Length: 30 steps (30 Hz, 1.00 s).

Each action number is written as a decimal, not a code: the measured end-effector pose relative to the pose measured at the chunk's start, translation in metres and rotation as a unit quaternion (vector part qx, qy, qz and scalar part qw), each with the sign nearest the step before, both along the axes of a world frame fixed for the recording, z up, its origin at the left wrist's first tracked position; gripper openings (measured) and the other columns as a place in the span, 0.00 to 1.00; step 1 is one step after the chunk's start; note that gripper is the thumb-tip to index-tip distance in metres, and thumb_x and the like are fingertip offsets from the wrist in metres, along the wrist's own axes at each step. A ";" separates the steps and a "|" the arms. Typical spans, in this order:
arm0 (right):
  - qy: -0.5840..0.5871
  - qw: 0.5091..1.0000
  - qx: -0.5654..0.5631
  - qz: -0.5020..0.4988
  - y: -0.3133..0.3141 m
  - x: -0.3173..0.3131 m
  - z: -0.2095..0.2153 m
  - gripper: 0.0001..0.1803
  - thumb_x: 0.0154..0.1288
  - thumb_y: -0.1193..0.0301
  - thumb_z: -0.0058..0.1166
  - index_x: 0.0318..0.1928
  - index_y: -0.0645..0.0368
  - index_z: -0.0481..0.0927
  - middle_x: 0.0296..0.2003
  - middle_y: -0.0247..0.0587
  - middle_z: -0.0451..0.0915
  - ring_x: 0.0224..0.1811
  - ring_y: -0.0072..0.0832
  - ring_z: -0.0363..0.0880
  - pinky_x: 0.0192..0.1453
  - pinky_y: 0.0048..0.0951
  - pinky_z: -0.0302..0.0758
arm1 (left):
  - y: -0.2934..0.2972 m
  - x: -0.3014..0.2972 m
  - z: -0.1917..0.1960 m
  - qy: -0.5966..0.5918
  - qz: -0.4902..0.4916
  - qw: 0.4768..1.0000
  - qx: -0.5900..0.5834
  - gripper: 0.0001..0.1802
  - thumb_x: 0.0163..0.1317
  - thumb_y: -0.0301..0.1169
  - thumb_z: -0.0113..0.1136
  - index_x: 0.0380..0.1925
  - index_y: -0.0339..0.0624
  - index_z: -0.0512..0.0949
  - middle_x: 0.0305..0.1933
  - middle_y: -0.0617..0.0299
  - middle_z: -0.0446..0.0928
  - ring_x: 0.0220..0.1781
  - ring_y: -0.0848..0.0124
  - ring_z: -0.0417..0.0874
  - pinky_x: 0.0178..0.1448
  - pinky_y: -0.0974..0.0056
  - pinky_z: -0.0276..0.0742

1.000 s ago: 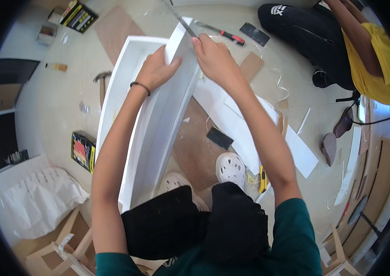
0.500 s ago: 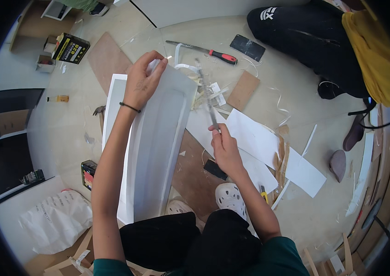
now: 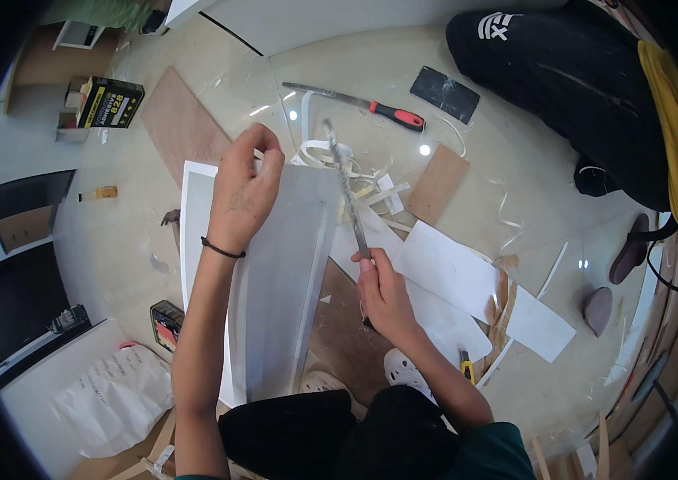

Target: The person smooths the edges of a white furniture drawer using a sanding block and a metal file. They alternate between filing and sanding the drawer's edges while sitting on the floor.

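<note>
1. One long white laminated board [image 3: 275, 280] stands on end between the person's knees, leaning away from them; it is the landmark for everything below.
2. The left hand [image 3: 244, 196] lies over the board's far top edge, fingers curled down over that edge and gripping it; a dark band circles the wrist.
3. The right hand [image 3: 379, 288], just right of the board, is closed around the lower end of one long grey metal file [image 3: 347, 192], whose blade slants up along the board's right edge to its top corner.
4. Right of the board, on the pale floor [image 3: 115, 240], lie two flat white sheets [image 3: 451, 272], overlapping each other.
5. Beyond the board's top corner sits one heap of white edge-band trimmings [image 3: 331, 156].
6. Farther off beyond the board lies one red-handled hand saw [image 3: 371, 104], with one dark rectangular pad [image 3: 444, 94] to its right.
7. Two brown wooden offcuts lie near the board: one [image 3: 187, 120] beyond its left corner, one [image 3: 439, 184] to its right.
8. Left of the board's foot stands one small tin [image 3: 165, 324]; well beyond it stands one black and yellow box [image 3: 111, 102].
9. Another person in black trousers [image 3: 571, 88] sits far right of the board.
</note>
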State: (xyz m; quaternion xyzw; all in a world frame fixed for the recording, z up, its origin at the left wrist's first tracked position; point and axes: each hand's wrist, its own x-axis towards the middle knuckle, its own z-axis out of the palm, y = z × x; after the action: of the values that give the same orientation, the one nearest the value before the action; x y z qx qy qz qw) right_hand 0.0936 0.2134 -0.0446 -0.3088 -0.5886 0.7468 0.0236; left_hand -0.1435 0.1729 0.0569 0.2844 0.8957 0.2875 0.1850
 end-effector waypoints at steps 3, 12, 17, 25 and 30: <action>0.009 0.999 0.029 0.019 0.003 0.005 0.005 0.14 0.83 0.64 0.37 0.54 0.60 0.71 0.16 0.28 0.67 0.14 0.16 0.65 0.19 0.24 0.63 | -0.003 -0.021 0.015 -0.142 -0.111 0.984 -0.013 0.13 0.66 0.33 0.54 0.42 0.34 0.81 0.41 0.55 0.83 0.43 0.67 0.83 0.48 0.62 0.77; -0.063 0.998 0.029 -0.009 0.001 0.029 -0.024 0.15 0.83 0.63 0.37 0.54 0.61 0.71 0.16 0.29 0.66 0.13 0.17 0.65 0.19 0.26 0.64 | 0.034 -0.018 0.011 0.110 -0.290 0.934 -0.180 0.06 0.53 0.19 0.62 0.31 0.37 0.84 0.34 0.49 0.84 0.38 0.57 0.86 0.45 0.58 0.81; -0.051 0.997 0.063 -0.003 0.001 0.034 -0.023 0.16 0.83 0.63 0.36 0.54 0.61 0.71 0.16 0.28 0.66 0.14 0.16 0.65 0.19 0.25 0.64 | 0.042 -0.084 0.010 0.298 -0.229 0.926 -0.038 0.07 0.60 0.22 0.62 0.39 0.38 0.83 0.31 0.49 0.83 0.37 0.55 0.86 0.45 0.58 0.80; -0.057 0.997 0.041 -0.022 0.004 0.047 -0.009 0.18 0.83 0.61 0.35 0.57 0.60 0.72 0.16 0.30 0.66 0.14 0.17 0.67 0.21 0.25 0.65 | -0.024 -0.015 0.040 -0.121 -0.082 0.989 -0.009 0.20 0.74 0.45 0.55 0.55 0.43 0.80 0.50 0.59 0.82 0.51 0.70 0.81 0.58 0.63 0.77; -0.008 0.996 0.083 0.006 0.006 0.019 0.038 0.18 0.83 0.61 0.36 0.55 0.61 0.74 0.16 0.34 0.67 0.16 0.21 0.70 0.24 0.29 0.67 | -0.048 0.027 0.005 -0.120 0.066 0.979 0.154 0.30 0.74 0.47 0.55 0.67 0.38 0.67 0.55 0.48 0.80 0.58 0.66 0.79 0.65 0.58 0.74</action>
State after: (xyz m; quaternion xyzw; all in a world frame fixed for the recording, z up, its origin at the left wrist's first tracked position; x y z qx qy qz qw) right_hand 0.1127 0.2198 -0.0068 -0.3085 -0.6508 0.6926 0.0399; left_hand -0.1163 0.1246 0.0623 0.2132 0.8289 0.4655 0.2253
